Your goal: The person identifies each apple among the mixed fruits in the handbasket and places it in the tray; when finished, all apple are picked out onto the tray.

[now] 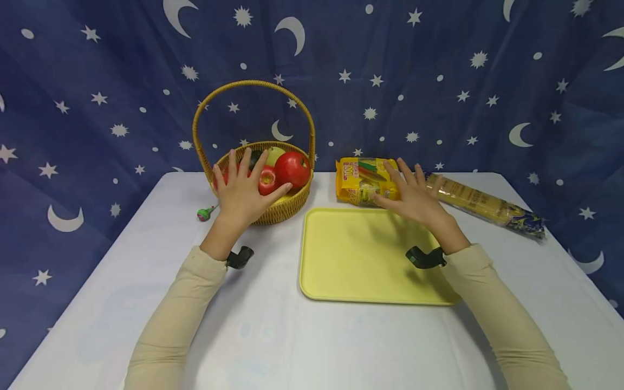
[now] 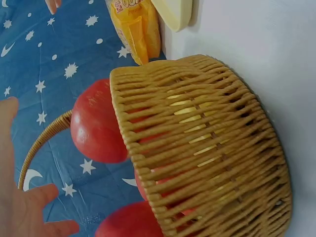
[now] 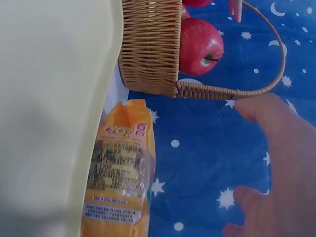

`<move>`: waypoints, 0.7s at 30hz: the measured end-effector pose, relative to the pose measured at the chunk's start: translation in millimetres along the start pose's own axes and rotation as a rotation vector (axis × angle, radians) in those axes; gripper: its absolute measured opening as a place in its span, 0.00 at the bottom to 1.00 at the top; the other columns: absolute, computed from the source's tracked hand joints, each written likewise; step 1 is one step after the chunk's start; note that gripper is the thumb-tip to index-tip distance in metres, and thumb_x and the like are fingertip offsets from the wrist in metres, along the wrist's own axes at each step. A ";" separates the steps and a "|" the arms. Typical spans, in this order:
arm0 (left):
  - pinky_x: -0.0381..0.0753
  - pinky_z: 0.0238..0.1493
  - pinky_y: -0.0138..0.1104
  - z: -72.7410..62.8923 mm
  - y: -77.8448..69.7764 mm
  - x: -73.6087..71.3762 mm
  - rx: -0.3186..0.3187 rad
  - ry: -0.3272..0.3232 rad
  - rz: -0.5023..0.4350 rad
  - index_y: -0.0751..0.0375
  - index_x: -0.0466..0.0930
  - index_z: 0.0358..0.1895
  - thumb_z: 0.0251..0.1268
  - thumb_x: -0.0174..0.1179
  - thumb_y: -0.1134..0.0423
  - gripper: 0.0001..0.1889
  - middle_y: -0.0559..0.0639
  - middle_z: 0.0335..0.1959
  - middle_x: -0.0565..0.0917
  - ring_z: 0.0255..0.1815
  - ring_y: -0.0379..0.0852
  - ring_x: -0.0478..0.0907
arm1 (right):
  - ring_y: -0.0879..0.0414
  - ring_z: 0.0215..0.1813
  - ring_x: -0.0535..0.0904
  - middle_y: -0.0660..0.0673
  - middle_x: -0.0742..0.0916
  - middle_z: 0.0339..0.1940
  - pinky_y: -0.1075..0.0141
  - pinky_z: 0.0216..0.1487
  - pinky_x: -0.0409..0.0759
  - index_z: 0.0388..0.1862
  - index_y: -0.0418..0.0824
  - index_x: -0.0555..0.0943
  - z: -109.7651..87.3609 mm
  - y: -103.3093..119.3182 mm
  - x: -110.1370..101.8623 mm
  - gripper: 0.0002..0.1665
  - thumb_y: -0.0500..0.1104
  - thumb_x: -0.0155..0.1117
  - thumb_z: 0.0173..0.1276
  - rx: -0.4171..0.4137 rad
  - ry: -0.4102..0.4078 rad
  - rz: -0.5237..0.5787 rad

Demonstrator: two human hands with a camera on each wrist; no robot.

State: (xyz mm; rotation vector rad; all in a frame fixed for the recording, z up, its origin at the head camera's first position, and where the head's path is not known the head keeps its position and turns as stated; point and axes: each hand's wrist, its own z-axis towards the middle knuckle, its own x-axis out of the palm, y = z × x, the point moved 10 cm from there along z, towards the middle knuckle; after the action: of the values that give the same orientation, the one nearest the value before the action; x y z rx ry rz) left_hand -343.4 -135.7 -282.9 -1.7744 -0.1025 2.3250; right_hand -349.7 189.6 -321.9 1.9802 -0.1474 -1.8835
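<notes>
With fingers spread, my left hand (image 1: 241,192) hovers before a wicker basket (image 1: 280,214) with a tall arched handle. Inside the basket lie red apples (image 1: 292,169), a green fruit (image 1: 275,155) and a dark item partly hidden by my fingers. My right hand (image 1: 416,197), also spread and holding nothing, is over the far right part of a yellow tray (image 1: 356,254). Its fingers overlap a yellow plastic food package (image 1: 363,179) in the head view. The left wrist view shows the basket's woven side (image 2: 207,143) close up, with apples above its rim.
A long clear-wrapped package of pale noodle-like strands (image 1: 478,200) lies slantwise at the back right. A small green and pink wrapped lollipop (image 1: 205,214) is left of the basket. Behind the white table (image 1: 302,346) hangs a blue cloth (image 1: 341,49) with moons and stars.
</notes>
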 end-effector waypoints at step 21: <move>0.28 0.71 0.65 -14.7 40.2 -5.1 -0.063 -0.020 -0.071 0.43 0.44 0.79 0.60 0.45 0.25 0.48 0.61 0.79 0.46 0.79 0.64 0.30 | 0.41 0.78 0.24 0.49 0.38 0.81 0.31 0.65 0.16 0.80 0.63 0.38 14.9 34.5 5.2 0.52 0.71 0.52 0.67 -0.115 -0.069 0.108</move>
State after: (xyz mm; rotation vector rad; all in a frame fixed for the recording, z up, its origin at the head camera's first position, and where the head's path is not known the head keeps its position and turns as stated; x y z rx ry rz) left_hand -333.2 -177.0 -289.5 -1.7467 -0.2398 2.3143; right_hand -357.1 153.1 -314.6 1.7965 -0.1577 -1.8498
